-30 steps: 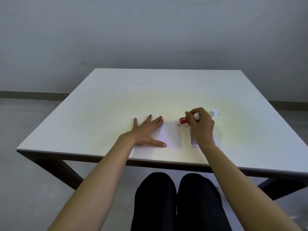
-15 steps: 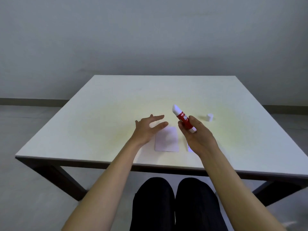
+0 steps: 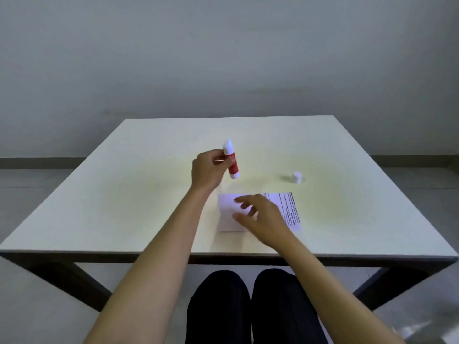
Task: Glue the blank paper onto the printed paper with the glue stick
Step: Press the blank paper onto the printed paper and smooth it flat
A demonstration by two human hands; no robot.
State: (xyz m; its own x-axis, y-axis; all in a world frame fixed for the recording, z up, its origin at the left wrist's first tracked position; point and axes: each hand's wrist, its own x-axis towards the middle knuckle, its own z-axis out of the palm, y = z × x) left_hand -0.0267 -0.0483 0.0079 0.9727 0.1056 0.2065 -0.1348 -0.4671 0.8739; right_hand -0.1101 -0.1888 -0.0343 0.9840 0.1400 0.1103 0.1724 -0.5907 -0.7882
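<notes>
My left hand [image 3: 207, 170] holds the red and white glue stick [image 3: 231, 160] upright above the table, its white tip pointing up. The blank paper [image 3: 227, 214] lies flat near the table's front edge. To its right lies the printed paper [image 3: 290, 209], with lines of text along its right side. My right hand [image 3: 263, 219] hovers over both papers with its fingers spread, hiding where they meet. I cannot tell whether the fingers touch the blank paper.
The glue stick's white cap [image 3: 296, 177] stands alone on the white table [image 3: 124, 194], behind and right of the papers. My knees show under the front edge. A grey wall rises behind the table.
The glue stick passed from my right hand to my left, which lifted it up and left. My right hand dropped over the papers, uncovering part of the printed paper.
</notes>
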